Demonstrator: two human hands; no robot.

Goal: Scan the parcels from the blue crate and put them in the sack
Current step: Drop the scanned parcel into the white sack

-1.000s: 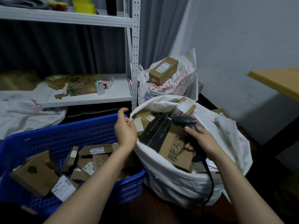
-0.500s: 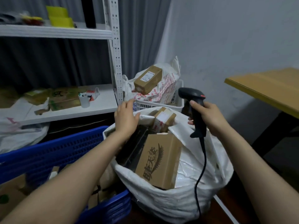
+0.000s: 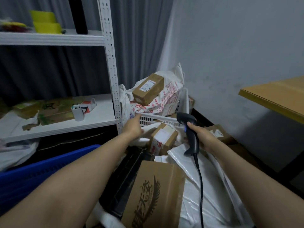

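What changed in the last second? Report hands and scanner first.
The left hand reached forward from the sack's rim beside the blue crate to its far rim, near the white basket. The right hand raised the scanner off the parcels and carried it farther back. Unchanged: its grip on the scanner, and the printed carton in the sack.

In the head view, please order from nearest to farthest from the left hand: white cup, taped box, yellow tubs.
1. taped box, right of the left hand, in the sack.
2. white cup, left, on the lower shelf.
3. yellow tubs, upper left, top shelf.
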